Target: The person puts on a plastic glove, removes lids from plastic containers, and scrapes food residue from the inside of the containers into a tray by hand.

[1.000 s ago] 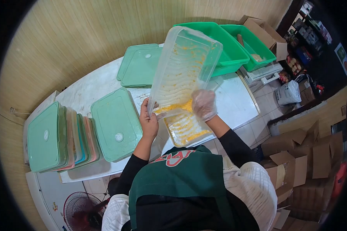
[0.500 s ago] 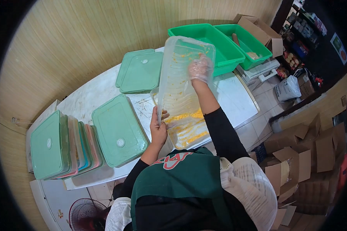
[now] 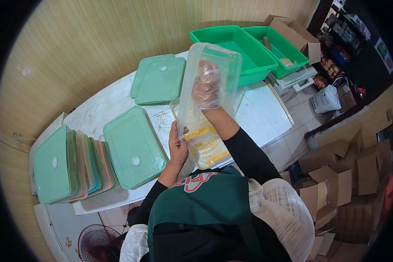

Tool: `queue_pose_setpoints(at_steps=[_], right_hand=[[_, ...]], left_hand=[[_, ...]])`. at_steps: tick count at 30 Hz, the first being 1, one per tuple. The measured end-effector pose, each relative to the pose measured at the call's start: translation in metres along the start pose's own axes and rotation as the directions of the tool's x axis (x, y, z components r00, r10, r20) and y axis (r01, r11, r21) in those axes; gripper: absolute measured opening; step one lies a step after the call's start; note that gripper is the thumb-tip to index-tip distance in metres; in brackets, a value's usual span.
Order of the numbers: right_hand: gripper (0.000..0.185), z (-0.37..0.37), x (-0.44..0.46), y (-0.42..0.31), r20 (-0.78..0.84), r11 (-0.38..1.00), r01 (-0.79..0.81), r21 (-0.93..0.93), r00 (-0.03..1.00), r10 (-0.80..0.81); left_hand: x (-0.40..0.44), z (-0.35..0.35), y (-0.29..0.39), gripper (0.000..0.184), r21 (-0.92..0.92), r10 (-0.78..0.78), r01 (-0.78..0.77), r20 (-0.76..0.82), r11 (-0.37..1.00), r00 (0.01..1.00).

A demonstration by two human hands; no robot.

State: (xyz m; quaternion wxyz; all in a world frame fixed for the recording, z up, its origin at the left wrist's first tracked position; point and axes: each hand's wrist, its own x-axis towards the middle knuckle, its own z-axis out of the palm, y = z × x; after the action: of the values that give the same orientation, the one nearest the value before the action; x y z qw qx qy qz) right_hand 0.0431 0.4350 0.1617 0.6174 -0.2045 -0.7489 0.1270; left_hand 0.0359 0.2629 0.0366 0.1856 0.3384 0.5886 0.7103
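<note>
My left hand (image 3: 178, 148) grips the lower left rim of a clear plastic container (image 3: 229, 65), which is held tilted up on its edge above the table. Inside it is my right hand (image 3: 207, 85), wearing a thin clear plastic glove. Its fingers lie against the inner wall, seen partly through the glove and somewhat blurred. Small yellow bits cling to the container. Beneath it, close to my apron, another clear container (image 3: 197, 160) rests on the table with yellow crumbs spread over its bottom.
On the white table (image 3: 118, 98) lie green lids (image 3: 159, 81), a green-lidded box (image 3: 133, 144) and a stack of lidded boxes (image 3: 54, 166). Green tubs (image 3: 253, 72) stand at the far right. Cardboard boxes (image 3: 332, 183) fill the floor to the right; a fan (image 3: 98, 242) is below left.
My right hand has moved left and down inside the tilted container, away from its far right wall. Fewer yellow bits show on that container's walls. My left hand keeps its grip.
</note>
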Motion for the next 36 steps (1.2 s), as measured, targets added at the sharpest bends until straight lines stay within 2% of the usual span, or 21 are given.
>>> queue_pose_setpoints(at_steps=[2, 5, 7, 9, 11, 12, 13, 14, 16, 17, 20, 22, 26, 29, 30, 32, 35, 36], right_hand=[[0.038, 0.000, -0.003, -0.003, -0.008, 0.991, 0.132, -0.018, 0.991, -0.132], [0.028, -0.009, 0.001, -0.008, 0.142, 0.975, 0.206, 0.088, 0.966, -0.217], [0.017, -0.003, -0.013, 0.003, 0.263, 0.899, -0.044, 0.436, 0.962, -0.080], [0.012, 0.000, -0.028, 0.018, 0.419, 0.877, -0.068, 0.475, 0.894, -0.157], [0.013, -0.014, -0.032, 0.039, 0.594, 0.932, 0.219, 0.288, 0.723, -0.353], [0.012, -0.021, -0.036, 0.048, 0.646, 0.960, 0.113, 0.258, 0.719, -0.258], [0.011, -0.029, -0.040, 0.055, 0.693, 0.976, 0.007, 0.219, 0.703, -0.161], [0.011, -0.033, -0.042, 0.061, 0.735, 0.980, -0.097, 0.173, 0.675, -0.063], [0.008, -0.049, -0.024, 0.051, 0.530, 0.957, 0.222, 0.188, 0.798, -0.289], [0.010, -0.056, -0.014, 0.042, 0.416, 0.914, 0.372, 0.163, 0.814, -0.406], [0.029, -0.042, 0.023, 0.031, 0.278, 0.838, 0.498, 0.225, 0.791, -0.545], [0.022, -0.027, 0.041, 0.025, 0.310, 0.836, 0.502, 0.224, 0.776, -0.549], [0.016, -0.016, 0.049, 0.032, 0.394, 0.825, 0.520, 0.223, 0.726, -0.564], [0.019, -0.025, 0.041, 0.050, 0.539, 0.896, 0.396, 0.201, 0.719, -0.439], [0.019, -0.027, 0.037, 0.059, 0.495, 0.897, 0.398, 0.194, 0.749, -0.440], [0.032, -0.032, 0.027, 0.079, 0.401, 0.899, 0.399, 0.178, 0.805, -0.437], [0.036, -0.043, 0.020, 0.109, 0.376, 0.853, 0.514, -0.094, 0.812, -0.447], [0.036, -0.043, 0.016, 0.107, 0.372, 0.885, 0.450, -0.120, 0.847, -0.380]], left_hand=[[-0.002, 0.000, -0.001, 0.075, 0.024, 0.015, -0.015, 0.006, 1.000, 1.000], [-0.001, 0.001, 0.007, 0.075, 0.000, 0.000, 0.000, -0.005, 1.000, 1.000], [0.002, 0.001, 0.014, 0.073, -0.025, -0.013, 0.012, -0.020, 1.000, 1.000], [0.007, -0.005, 0.019, 0.072, -0.032, -0.020, 0.019, -0.030, 0.999, 0.999], [0.011, -0.014, 0.018, 0.070, -0.113, -0.091, 0.083, -0.065, 0.990, 0.994], [0.013, -0.019, 0.016, 0.069, -0.154, -0.128, 0.115, -0.079, 0.981, 0.989], [0.015, -0.022, 0.012, 0.067, -0.101, -0.061, 0.049, -0.117, 0.994, 0.991], [0.015, -0.025, 0.009, 0.066, -0.118, -0.076, 0.062, -0.119, 0.991, 0.990], [0.016, -0.027, 0.017, 0.066, -0.150, -0.108, 0.089, -0.118, 0.985, 0.987], [0.017, -0.028, 0.016, 0.065, -0.151, -0.109, 0.093, -0.103, 0.984, 0.989], [0.016, -0.026, 0.016, 0.064, -0.180, -0.145, 0.133, -0.053, 0.975, 0.988], [0.012, -0.020, 0.028, 0.063, -0.238, -0.200, 0.187, -0.032, 0.953, 0.979], [0.011, -0.026, 0.013, 0.061, -0.234, -0.159, 0.145, -0.045, 0.961, 0.986], [0.007, -0.030, 0.020, 0.062, -0.248, -0.189, 0.162, -0.085, 0.955, 0.978], [0.008, -0.033, 0.020, 0.064, -0.266, -0.187, 0.158, -0.090, 0.951, 0.978], [0.008, -0.039, 0.022, 0.065, -0.289, -0.201, 0.169, -0.083, 0.942, 0.976], [0.005, -0.041, 0.029, 0.064, -0.291, -0.224, 0.195, -0.070, 0.937, 0.972], [0.004, -0.040, 0.029, 0.063, -0.281, -0.220, 0.189, -0.081, 0.941, 0.972]])
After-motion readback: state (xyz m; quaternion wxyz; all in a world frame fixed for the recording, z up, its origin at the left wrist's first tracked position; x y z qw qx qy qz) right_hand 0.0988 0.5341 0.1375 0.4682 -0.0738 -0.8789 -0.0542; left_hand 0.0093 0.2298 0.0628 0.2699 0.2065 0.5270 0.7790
